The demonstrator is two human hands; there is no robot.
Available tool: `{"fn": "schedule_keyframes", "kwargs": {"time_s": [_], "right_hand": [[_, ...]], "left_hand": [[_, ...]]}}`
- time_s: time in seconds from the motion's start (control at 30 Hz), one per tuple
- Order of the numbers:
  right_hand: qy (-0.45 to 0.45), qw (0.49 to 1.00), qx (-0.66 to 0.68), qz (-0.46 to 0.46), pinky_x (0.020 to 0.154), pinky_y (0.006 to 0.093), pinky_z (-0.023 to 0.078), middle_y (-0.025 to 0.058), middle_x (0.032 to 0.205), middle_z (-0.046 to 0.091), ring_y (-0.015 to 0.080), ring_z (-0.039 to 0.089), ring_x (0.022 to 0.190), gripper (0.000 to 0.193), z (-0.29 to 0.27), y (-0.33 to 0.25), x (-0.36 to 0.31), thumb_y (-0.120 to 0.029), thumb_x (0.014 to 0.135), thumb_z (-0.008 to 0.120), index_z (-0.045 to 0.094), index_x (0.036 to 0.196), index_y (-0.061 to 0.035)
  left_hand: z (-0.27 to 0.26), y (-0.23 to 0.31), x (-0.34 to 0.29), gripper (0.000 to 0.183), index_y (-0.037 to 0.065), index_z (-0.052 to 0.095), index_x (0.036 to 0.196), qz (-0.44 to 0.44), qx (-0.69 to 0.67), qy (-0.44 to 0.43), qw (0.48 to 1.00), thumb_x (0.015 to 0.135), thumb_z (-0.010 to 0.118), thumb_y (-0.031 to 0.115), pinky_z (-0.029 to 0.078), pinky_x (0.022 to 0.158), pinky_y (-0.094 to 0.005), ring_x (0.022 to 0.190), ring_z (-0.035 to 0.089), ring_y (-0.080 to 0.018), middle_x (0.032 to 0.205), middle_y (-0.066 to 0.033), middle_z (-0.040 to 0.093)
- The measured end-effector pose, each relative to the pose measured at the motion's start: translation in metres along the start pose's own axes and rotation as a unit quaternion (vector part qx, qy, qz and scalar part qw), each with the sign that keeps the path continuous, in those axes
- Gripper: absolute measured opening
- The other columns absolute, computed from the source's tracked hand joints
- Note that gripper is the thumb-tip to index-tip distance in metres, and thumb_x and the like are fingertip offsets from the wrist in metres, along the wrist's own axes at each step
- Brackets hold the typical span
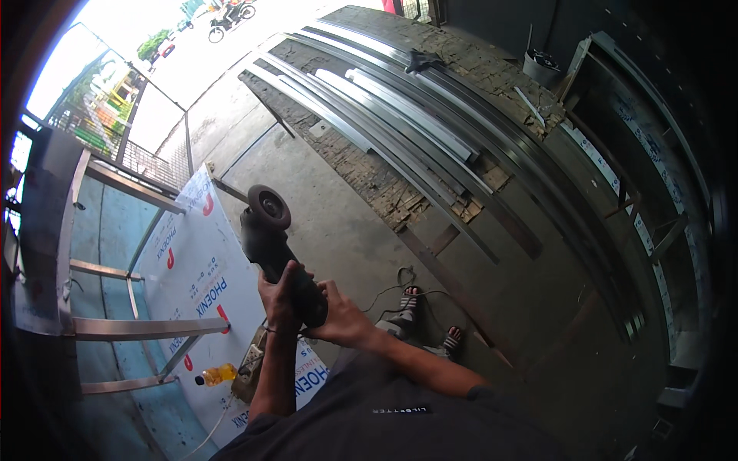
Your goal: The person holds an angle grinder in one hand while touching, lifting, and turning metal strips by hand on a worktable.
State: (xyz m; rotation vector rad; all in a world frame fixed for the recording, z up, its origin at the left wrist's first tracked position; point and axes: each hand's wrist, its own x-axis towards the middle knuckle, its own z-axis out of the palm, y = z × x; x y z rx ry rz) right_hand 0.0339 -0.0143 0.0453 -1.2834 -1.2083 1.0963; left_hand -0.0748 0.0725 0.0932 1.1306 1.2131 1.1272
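Concrete workshop floor (338,207), steel strips (430,131) at 12 o'clock. Left hand (278,301) and right hand (342,316) both clamp angle grinder (273,246) at center; likely heavy, rigid; grip body, avoid disc (269,206).

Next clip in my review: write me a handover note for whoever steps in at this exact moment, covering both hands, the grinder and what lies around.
Left hand: closed around the body of the angle grinder.
Right hand: grip on the grinder's rear end.
Grinder: held up in the air, disc at the far end, touching nothing.
Around: steel frame over a white printed sheet at left, yellow bottle on the floor, long metal profiles lying ahead.
Done: grinder picked up.
Left: no contact with metal yet; whether the disc spins cannot be told.
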Motion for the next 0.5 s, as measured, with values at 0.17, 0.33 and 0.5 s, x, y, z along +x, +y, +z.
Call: {"fn": "schedule_keyframes", "kwargs": {"time_s": [0.17,0.33,0.5], "right_hand": [[-0.141,0.982,0.106,0.074,0.098,0.0531,0.057,0.0318,0.115,0.068,0.0497,0.071,0.108,0.078,0.025,0.006,0.036,-0.02,0.08,0.081,0.039,0.141,0.0057],[-0.106,0.991,-0.078,0.02,0.096,0.0547,0.057,0.0347,0.12,0.066,0.0518,0.07,0.108,0.075,0.055,0.028,0.064,-0.014,0.081,0.076,0.039,0.143,0.0047],[-0.152,0.961,-0.229,-0.005,0.096,0.0615,0.057,0.0313,0.128,0.064,0.0561,0.069,0.108,0.076,0.088,0.043,0.101,-0.011,0.084,0.076,0.038,0.149,-0.0024]], "left_hand": [[-0.043,-0.011,0.033,0.052,0.0,0.055,0.127,-0.038,-0.067,-0.019,0.997,0.097,0.082,0.033,0.064,0.071,-0.0353,0.085,0.075,-0.0218,0.101,-0.0122,0.07],[-0.07,-0.026,0.065,0.067,-0.001,0.054,0.136,-0.004,0.163,0.083,0.983,0.09,0.089,0.034,0.057,0.083,-0.0313,0.094,0.07,-0.0183,0.107,-0.0106,0.069],[-0.092,-0.032,0.097,0.079,-0.005,0.054,0.136,-0.149,0.135,0.163,0.966,0.083,0.095,0.035,0.05,0.103,-0.0341,0.111,0.066,-0.0232,0.121,-0.0177,0.066]]}}
